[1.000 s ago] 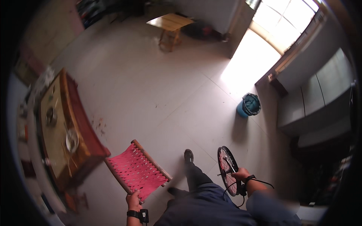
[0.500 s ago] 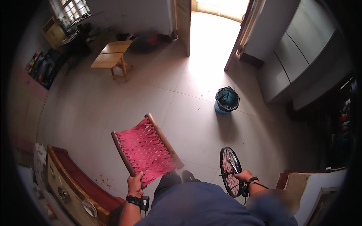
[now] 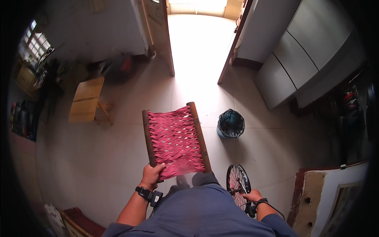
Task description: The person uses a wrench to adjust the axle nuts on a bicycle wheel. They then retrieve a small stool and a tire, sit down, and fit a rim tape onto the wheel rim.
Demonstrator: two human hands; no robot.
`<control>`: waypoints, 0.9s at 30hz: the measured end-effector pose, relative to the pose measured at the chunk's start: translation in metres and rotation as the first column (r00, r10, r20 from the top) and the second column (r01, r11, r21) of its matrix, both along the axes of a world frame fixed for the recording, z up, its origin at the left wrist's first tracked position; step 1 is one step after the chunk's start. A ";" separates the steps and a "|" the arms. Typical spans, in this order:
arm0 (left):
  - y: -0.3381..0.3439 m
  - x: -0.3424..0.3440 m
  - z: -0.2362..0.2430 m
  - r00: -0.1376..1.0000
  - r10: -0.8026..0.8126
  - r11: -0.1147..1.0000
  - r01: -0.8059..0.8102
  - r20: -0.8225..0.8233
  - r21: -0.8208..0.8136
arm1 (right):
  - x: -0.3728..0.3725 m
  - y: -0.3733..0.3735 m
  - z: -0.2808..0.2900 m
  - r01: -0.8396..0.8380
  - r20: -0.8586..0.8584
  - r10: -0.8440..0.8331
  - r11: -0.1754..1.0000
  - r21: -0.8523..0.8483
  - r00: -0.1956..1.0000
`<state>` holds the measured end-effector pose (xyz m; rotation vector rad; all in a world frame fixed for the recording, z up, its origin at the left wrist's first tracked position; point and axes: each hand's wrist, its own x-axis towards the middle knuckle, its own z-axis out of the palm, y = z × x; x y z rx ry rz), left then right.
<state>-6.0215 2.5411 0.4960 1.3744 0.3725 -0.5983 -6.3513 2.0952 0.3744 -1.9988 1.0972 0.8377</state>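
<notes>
My left hand (image 3: 151, 175) grips the wooden side rail of a small stool or seat frame (image 3: 200, 142) with a woven pink strap seat (image 3: 171, 140), held up in front of my body. My right hand (image 3: 252, 196), low at my right side, is closed on a small spoked wheel (image 3: 245, 177) with a black rim, near its hub and a metal piece attached there; that grip is partly hidden. Black straps or devices sit on both wrists, and a dark cable runs beside the right one.
A bright open doorway (image 3: 199, 47) is ahead. A blue bin (image 3: 225, 132) with a dark liner stands right of centre, a wooden folding table (image 3: 85, 100) at left, grey cabinets (image 3: 300, 55) at right. A low white partition (image 3: 349, 173) is at lower right, wooden furniture at lower left.
My view has turned right, so the doorway is now straight ahead and the table farther left. The pink seat has risen toward the middle. Both hands keep their holds.
</notes>
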 end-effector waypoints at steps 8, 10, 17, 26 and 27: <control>-0.129 0.200 0.014 0.984 -0.180 0.984 0.180 -0.021 0.003 | 0.080 -0.058 -0.031 0.145 -0.155 -0.128 0.984 0.106 0.980; -0.152 0.245 0.025 0.988 -0.155 0.988 0.155 -0.014 0.003 | 0.139 -0.056 -0.002 0.196 -0.212 -0.163 0.970 0.145 0.964; -0.246 0.380 0.030 0.989 -0.145 0.989 0.144 -0.024 -0.032 | 0.242 -0.113 0.013 0.115 -0.225 -0.085 0.986 0.122 0.971; -0.382 0.613 0.032 0.981 -0.175 0.983 0.179 -0.083 0.046 | 0.406 -0.164 0.064 0.159 -0.314 -0.122 0.983 0.095 0.942; -0.399 0.638 0.050 0.987 -0.145 0.984 0.151 -0.068 0.091 | 0.430 -0.165 0.080 0.210 -0.258 -0.172 0.970 0.124 0.951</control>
